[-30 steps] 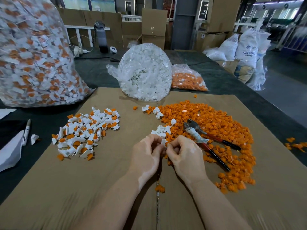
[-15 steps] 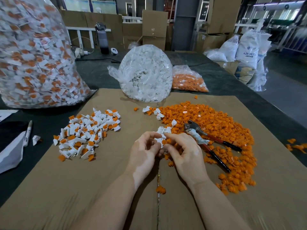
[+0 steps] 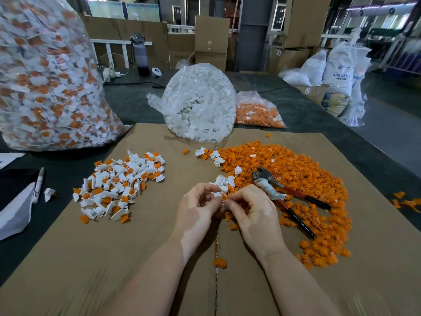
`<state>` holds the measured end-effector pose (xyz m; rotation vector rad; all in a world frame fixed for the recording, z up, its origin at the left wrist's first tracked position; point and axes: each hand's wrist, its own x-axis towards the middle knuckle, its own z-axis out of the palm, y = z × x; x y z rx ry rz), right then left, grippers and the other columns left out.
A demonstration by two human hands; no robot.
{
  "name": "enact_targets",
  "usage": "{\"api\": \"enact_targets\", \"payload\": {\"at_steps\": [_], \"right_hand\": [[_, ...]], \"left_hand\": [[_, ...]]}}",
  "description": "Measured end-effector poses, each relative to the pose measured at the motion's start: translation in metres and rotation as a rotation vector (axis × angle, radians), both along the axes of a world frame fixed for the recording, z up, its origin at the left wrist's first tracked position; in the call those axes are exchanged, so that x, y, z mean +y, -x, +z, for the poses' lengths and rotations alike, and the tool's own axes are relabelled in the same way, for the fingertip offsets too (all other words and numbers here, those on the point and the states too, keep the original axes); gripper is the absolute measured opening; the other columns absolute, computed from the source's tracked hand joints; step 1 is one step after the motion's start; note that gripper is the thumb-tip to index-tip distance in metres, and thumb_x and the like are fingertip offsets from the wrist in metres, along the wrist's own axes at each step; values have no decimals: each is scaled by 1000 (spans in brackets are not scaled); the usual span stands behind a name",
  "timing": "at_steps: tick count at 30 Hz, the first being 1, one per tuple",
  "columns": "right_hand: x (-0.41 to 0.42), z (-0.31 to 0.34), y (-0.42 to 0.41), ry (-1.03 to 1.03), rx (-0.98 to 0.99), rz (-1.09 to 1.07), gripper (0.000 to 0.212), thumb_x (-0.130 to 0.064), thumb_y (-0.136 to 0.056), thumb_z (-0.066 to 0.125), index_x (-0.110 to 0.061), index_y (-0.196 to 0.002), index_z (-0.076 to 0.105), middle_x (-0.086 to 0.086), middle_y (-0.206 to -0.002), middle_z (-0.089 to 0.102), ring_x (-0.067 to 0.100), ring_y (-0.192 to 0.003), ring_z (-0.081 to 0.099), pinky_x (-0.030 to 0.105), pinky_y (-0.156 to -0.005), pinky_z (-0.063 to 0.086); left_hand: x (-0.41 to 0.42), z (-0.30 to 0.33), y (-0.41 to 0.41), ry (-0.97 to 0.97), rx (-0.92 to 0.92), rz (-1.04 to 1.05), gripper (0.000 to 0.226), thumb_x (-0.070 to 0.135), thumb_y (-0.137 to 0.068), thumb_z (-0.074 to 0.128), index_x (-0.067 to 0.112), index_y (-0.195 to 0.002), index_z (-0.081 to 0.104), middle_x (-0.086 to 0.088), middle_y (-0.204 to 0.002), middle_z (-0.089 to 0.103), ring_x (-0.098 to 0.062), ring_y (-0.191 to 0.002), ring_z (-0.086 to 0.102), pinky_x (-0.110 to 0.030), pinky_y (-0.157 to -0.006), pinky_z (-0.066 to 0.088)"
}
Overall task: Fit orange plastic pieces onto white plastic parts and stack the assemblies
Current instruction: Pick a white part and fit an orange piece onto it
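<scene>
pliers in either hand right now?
No. The pliers lie on the orange pieces, while the left hand and right hand pinch small plastic parts.

Orange piece (image 3: 225,196) now between both hands' fingertips.

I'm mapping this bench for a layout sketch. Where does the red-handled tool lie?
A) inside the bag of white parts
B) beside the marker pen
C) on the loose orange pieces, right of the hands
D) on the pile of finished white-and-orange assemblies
C: the red-handled tool rests across the loose orange pieces, just right of the right hand.
</scene>
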<state>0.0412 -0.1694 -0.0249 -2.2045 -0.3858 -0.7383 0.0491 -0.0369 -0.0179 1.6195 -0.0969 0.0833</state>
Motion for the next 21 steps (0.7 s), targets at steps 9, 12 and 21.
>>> {"api": "enact_targets", "payload": {"at_steps": [9,12,21], "right_hand": [[0,0,0,-21,46,57,22,-8,-82,69,-17,-102,71,-7,-84,59,9,-84,54,26,-76,49],[0,1,0,-21,35,35,10,-9,-80,72,-13,-89,71,-4,-81,60,12,-80,55,29,-71,50],[1,2,3,51,-39,-51,10,-13,-79,73,-10,-72,67,-1,-69,60,15,-70,56,33,-62,50]], "left_hand": [[2,-5,-2,1,-25,-12,12,5,-86,63,17,-90,65,4,-61,58,-7,-60,59,-18,-60,51],[3,-7,-3,-31,-34,-21,13,7,-86,63,20,-89,65,6,-61,60,-9,-62,61,-19,-62,52],[3,-3,1,-75,-51,-34,15,6,-88,61,20,-90,64,-4,-73,62,-4,-64,59,-13,-60,48]]}}
